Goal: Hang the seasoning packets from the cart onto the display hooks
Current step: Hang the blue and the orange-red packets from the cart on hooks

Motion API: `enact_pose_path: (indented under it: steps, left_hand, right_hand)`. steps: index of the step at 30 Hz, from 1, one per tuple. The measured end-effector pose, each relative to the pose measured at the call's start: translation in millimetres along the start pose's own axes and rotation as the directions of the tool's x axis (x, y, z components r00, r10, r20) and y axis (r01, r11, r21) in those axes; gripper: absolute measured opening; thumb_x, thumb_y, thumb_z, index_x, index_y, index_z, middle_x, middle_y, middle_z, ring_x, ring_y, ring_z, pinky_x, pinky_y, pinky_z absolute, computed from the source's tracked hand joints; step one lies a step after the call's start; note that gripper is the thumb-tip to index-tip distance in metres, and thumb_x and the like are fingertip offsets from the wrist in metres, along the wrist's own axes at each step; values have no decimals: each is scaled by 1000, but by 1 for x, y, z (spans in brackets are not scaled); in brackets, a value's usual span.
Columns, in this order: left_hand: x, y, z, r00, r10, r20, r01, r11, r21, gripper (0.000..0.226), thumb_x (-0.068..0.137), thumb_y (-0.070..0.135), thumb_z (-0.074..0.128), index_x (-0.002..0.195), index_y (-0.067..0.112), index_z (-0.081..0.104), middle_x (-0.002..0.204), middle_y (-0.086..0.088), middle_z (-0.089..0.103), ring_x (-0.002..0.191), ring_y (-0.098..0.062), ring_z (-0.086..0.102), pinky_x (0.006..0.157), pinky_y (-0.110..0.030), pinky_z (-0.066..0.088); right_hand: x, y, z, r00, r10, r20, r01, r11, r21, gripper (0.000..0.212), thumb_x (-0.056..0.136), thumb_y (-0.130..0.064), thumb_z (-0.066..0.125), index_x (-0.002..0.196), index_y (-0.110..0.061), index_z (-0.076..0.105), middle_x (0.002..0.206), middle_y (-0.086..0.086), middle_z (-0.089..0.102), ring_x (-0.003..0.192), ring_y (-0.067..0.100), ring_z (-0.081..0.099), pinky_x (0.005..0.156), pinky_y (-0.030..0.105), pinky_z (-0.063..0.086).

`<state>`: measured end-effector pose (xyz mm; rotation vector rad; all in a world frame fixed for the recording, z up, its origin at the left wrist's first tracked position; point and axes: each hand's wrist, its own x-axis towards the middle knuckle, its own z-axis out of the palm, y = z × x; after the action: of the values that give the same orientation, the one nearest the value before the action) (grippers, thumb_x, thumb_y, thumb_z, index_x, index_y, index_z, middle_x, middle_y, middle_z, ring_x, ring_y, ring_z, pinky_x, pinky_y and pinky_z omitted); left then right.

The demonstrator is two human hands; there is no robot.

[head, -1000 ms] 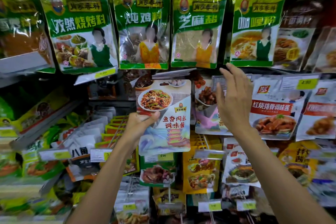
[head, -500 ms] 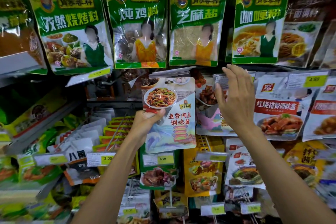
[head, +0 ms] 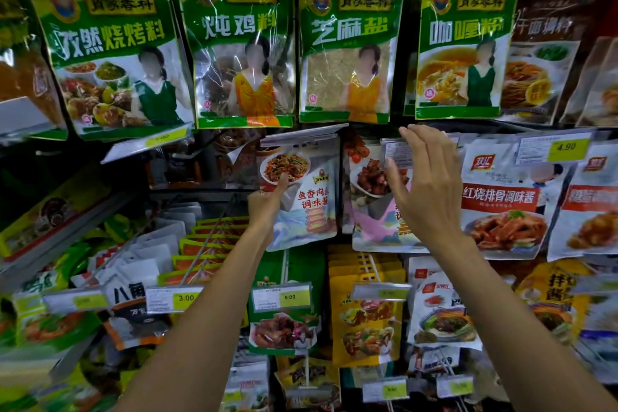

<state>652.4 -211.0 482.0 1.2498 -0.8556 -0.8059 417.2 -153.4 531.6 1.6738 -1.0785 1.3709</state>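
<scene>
Left of the packet (head: pixel 307 207): my left hand (head: pixel 267 207) pinches its left edge, thumb on the printed front, other fingers behind and out of sight. The packet is up at the display, upright with a slight tilt, its top tucked under the grey price flap (head: pixel 302 137) directly above it. Higher above the packet hangs a row of green bags (head: pixel 344 43).

The hook is hidden behind the flap, so I can't tell if the hole is on it. My guess is the hanging is mid-way and not released.

Just right of the packet is a pink packet (head: pixel 371 221), already hung. Further right, my right hand (head: pixel 431 191) is spread with fingers straight, holding nothing, raised before the pink packet's label. I can't tell if it is touching.

The cart is not in view, so the number of packets left is unknown. Left for this one: seat it, let go.
</scene>
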Motion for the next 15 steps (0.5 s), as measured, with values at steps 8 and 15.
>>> enact_pose_path:
  steps: [8, 15]
  left_hand:
    - [18, -1, 13, 997, -35, -65, 37, 999, 33, 49, 80, 48, 70, 56, 15, 44, 61, -2, 48, 56, -13, 43, 54, -27, 32]
    - [3, -6, -3, 999, 15, -40, -1, 943, 332, 54, 82, 56, 63, 71, 3, 55, 66, -12, 53, 69, -30, 54, 54, -35, 38]
  right_hand:
    - [0, 0, -2, 1000, 4, 15, -4, 1000, 20, 40, 94, -20, 58, 127, 2, 55, 127, 19, 58, 124, 28, 44, 108, 44, 38]
    - [0, -5, -12, 999, 23, 30, -24, 999, 30, 41, 96, -20, 56, 129, 4, 53, 131, 19, 55, 127, 32, 48, 108, 42, 39]
